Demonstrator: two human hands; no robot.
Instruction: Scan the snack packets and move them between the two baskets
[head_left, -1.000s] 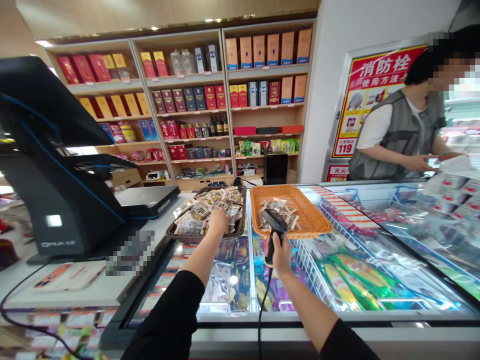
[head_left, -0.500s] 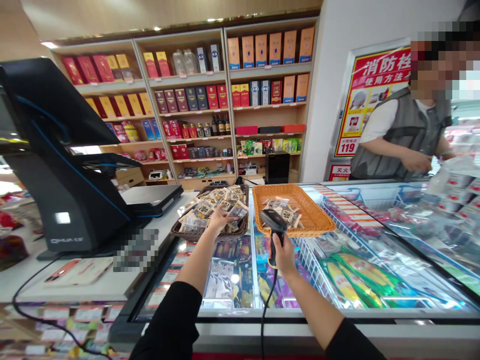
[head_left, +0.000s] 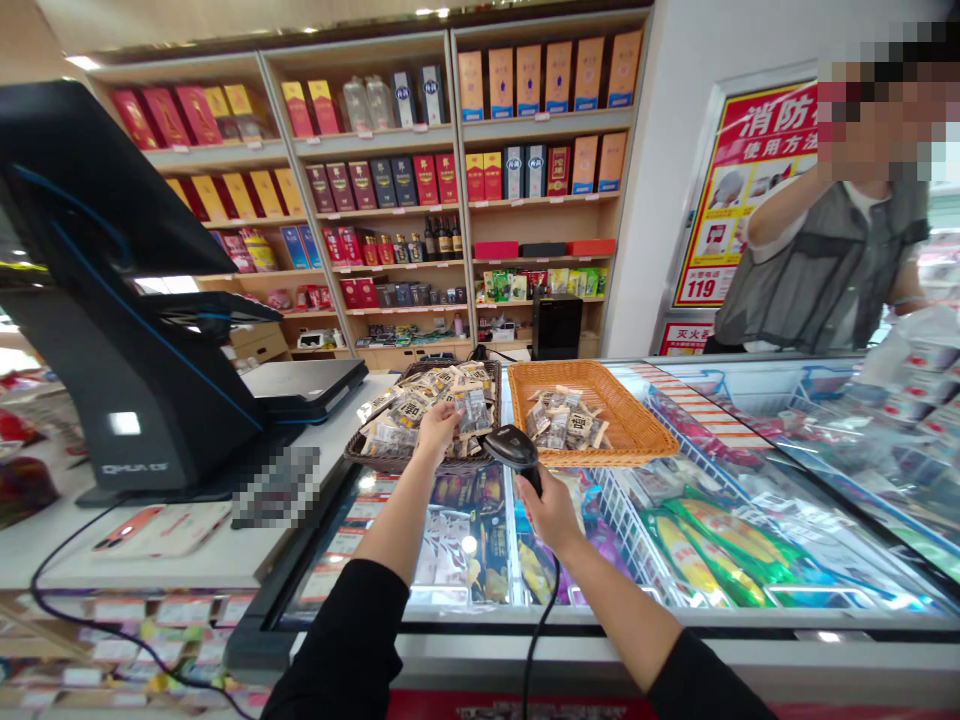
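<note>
My left hand (head_left: 437, 432) is over the dark brown wicker basket (head_left: 360, 458), its fingers pinched on a small clear-and-tan snack packet (head_left: 474, 410). Many similar packets (head_left: 412, 408) fill that basket beneath it. My right hand (head_left: 553, 510) is wrapped round the handle of a black barcode scanner (head_left: 513, 448). The scanner's head is at the dark basket's front right corner, turned toward the held packet, and its cable hangs down in front. To the right, an orange wicker basket (head_left: 634, 412) holds a smaller pile of the packets (head_left: 568, 420) in its left part.
Both baskets rest on a glass-topped freezer (head_left: 480, 585) of bagged frozen goods. On the left counter are a checkout terminal (head_left: 127, 330), a flat scale (head_left: 304, 385) and a phone (head_left: 161, 530). Shelves (head_left: 375, 215) of boxes stand behind. A person in a grey vest (head_left: 814, 270) is at the right.
The scanner has moved left from the orange basket to the dark basket's corner. My left hand has closed on a packet and raised it slightly. The other person's arm has risen.
</note>
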